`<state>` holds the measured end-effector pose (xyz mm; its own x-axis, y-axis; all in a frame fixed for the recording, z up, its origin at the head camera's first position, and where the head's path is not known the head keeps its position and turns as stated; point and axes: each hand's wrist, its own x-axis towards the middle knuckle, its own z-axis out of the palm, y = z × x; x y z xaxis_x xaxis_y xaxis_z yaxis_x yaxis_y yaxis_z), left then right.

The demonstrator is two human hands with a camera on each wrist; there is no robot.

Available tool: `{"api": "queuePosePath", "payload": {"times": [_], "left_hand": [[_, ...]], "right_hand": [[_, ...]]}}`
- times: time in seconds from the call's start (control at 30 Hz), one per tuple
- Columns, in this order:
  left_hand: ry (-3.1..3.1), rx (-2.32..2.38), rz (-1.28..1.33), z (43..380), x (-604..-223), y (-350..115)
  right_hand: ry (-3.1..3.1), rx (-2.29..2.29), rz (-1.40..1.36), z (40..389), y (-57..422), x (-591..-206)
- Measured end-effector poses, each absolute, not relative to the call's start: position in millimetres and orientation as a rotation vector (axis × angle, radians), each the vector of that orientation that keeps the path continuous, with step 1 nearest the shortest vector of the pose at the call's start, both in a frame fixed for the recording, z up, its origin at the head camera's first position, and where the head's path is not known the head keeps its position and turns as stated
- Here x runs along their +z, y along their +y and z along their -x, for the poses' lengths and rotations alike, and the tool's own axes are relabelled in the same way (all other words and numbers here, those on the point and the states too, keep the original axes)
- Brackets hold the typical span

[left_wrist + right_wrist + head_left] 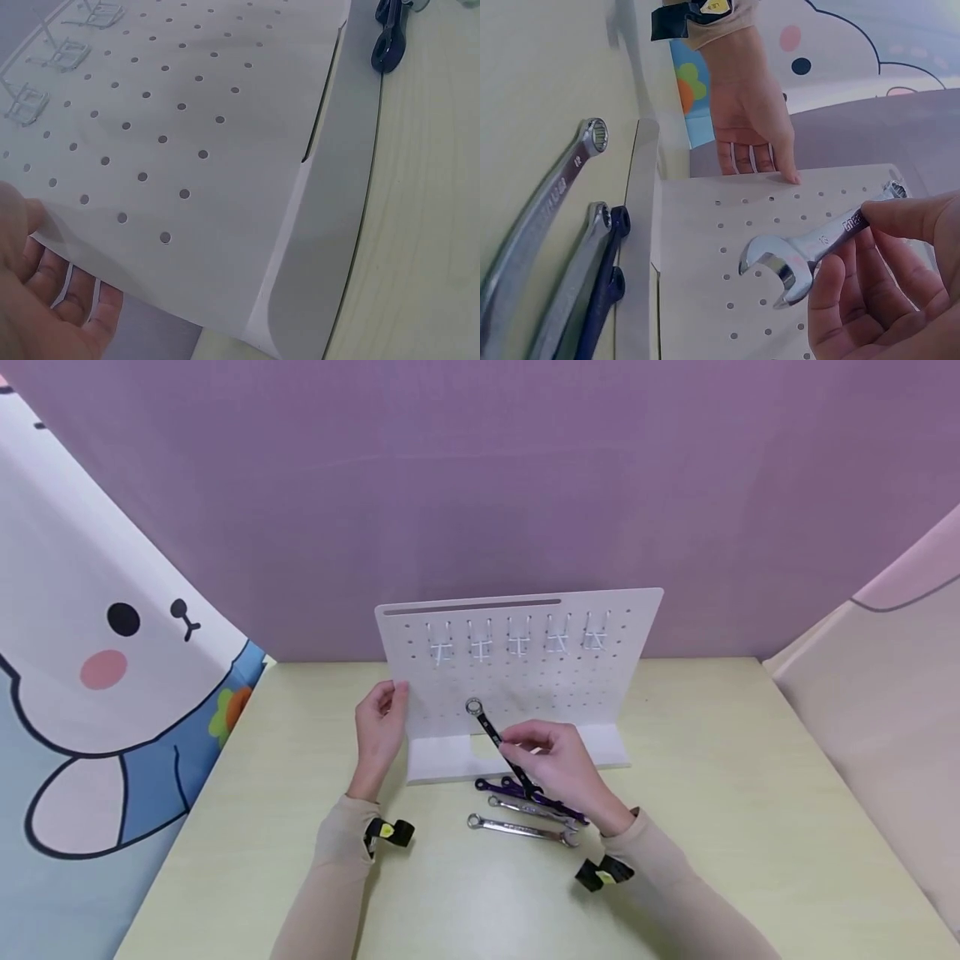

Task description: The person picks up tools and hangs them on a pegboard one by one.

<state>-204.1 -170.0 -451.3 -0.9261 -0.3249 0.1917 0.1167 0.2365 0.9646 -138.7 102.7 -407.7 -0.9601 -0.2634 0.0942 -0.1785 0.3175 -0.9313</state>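
Note:
My right hand (551, 760) pinches a combination wrench (825, 241) by its shank between thumb and fingers. It is tilted in front of the white pegboard (450, 693), ring end up and open end down in the head view. My left hand (381, 727) grips the board's left edge, thumb on the front face and fingers behind the edge (64, 289). On the table below the right hand lie a silver wrench (517, 829), a second silver wrench (574, 281) and two dark purple wrenches (604, 300), close together.
Several wire hooks (517, 643) stand in a row across the board's upper part. The board's flat base (442, 760) rests on the pale wooden table (262, 827). A purple backdrop (480, 485) hangs behind, with a cartoon-printed cloth (112, 718) on the left.

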Motion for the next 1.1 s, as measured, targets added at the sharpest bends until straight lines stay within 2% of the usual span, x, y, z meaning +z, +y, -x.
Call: {"api": "queuePosePath", "payload": {"times": [0.67, 1.1], "left_hand": [[-2.148, -1.745, -0.201, 203.7, -448.3, -169.4], [-2.137, -1.754, -0.191, 202.5, -450.9, -170.0]], "right_hand": [[2.471, -1.764, 0.478, 152.6, 84.9, -378.8], [2.484, -1.774, 0.435, 156.4, 74.5, -374.9]]}}
